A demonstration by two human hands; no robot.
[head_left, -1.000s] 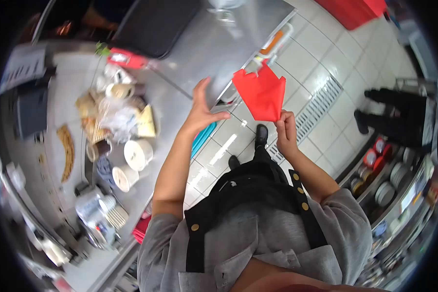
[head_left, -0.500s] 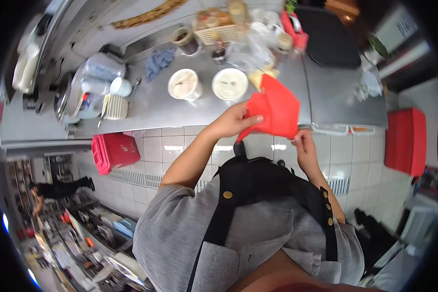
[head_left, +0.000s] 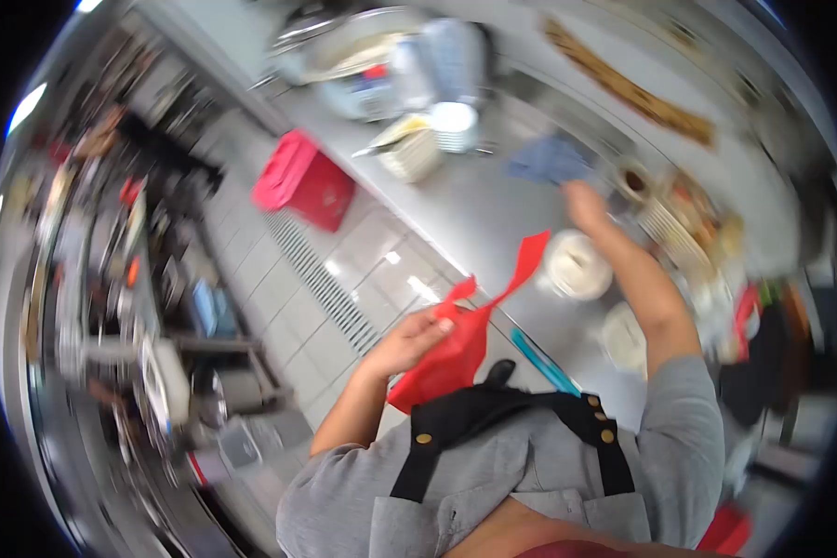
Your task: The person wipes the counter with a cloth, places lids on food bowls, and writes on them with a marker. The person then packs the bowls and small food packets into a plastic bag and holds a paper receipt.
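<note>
My left hand is closed on a red cloth-like piece, which hangs over the floor beside the counter, one strip of it sticking up to the right. My right hand reaches over the steel counter to a crumpled blue cloth; its fingers are blurred and I cannot make out whether they grip the cloth. Close to my right forearm are a white-lidded round tub and a second tub.
A red bin stands on the tiled floor beside a drain grate. On the counter are stacked white cups, a basket of items and a large bowl. Another person is at the far left.
The view has swung round. My right hand has let go of the red piece and moved to the blue cloth; my left hand still has the red piece, now away from the tubs.
</note>
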